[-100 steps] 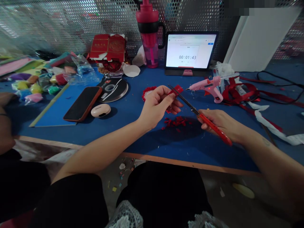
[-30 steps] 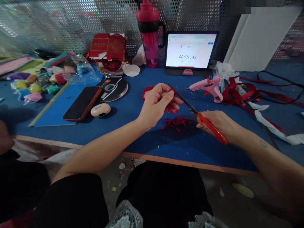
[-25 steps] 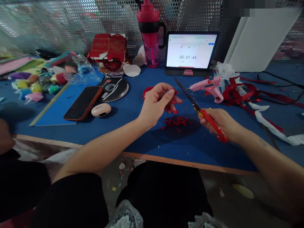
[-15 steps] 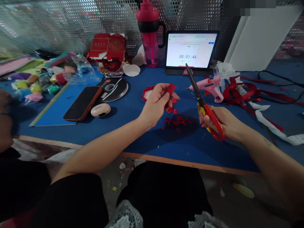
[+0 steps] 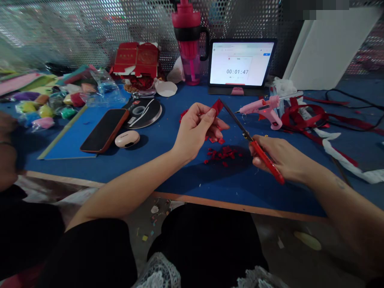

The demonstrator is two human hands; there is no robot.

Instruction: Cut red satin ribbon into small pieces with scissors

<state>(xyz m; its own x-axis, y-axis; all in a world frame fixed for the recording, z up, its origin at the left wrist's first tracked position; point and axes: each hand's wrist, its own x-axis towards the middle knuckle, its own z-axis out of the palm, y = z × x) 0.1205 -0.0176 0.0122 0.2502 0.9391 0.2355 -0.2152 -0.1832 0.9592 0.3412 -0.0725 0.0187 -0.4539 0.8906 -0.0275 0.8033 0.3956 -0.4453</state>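
Between thumb and fingers, my left hand (image 5: pixel 196 128) pinches a small piece of red ribbon (image 5: pixel 217 106) above the table. My right hand (image 5: pixel 276 154) grips scissors (image 5: pixel 265 160) with red handles. Their dark blades point up and left, the tips at the ribbon's right edge. Whether the blades touch the ribbon I cannot tell. Under and beside my left hand lie small red scraps (image 5: pixel 224 154) on the blue table (image 5: pixel 186 180). Behind that hand a round red-edged piece (image 5: pixel 183 115) is mostly hidden.
A pink glue gun (image 5: pixel 267 109) and tangled red ribbon (image 5: pixel 309 116) lie to the right. A tablet (image 5: pixel 242 64) and a pink bottle (image 5: pixel 190 48) stand behind. Leftward are a phone (image 5: pixel 104 131), an oval case (image 5: pixel 127 139) and a ribbon spool (image 5: pixel 145 113). Another person's arm (image 5: pixel 7 160) shows far left.
The scissors have swung left and turned edge-on, bringing their tips to the ribbon piece. My left hand has tilted slightly, and the ribbon sits a little lower.
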